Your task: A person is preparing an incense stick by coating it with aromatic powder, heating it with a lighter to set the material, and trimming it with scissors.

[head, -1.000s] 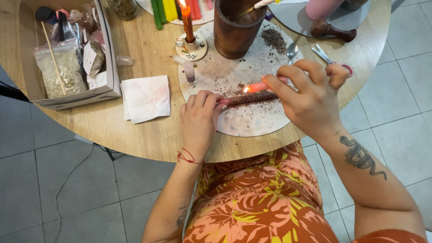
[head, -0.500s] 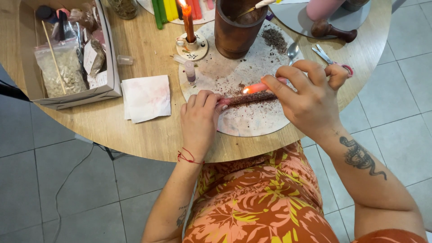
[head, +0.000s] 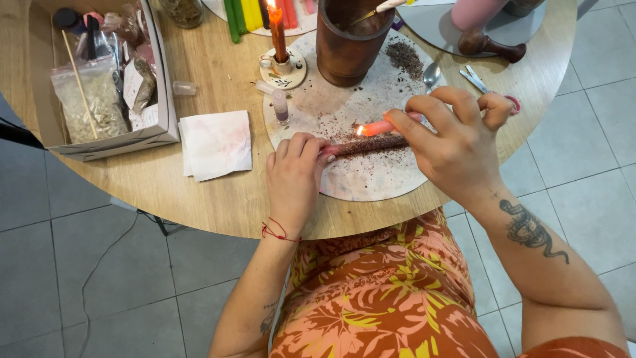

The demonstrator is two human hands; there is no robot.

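The person wears a loose garment printed in orange, rust and pink with yellow-green palm-like leaves, filling the frame's six o'clock area. Both forearms are bare, with no sleeves in sight. Around the wrist of the left hand (head: pixel 293 174) runs a thin red string bracelet, its knotted ends sticking out. Small dark tattoo marks sit on the left forearm near seven o'clock. Behind the right hand (head: pixel 457 142), toward four o'clock, the forearm bears a dark, coiling, snake-like tattoo. No rings show.

Two hands (head: pixel 295 176); three candles (head: pixel 277 30); one brown cup (head: pixel 344 46); one cardboard box (head: pixel 162 99); one napkin (head: pixel 215 142)
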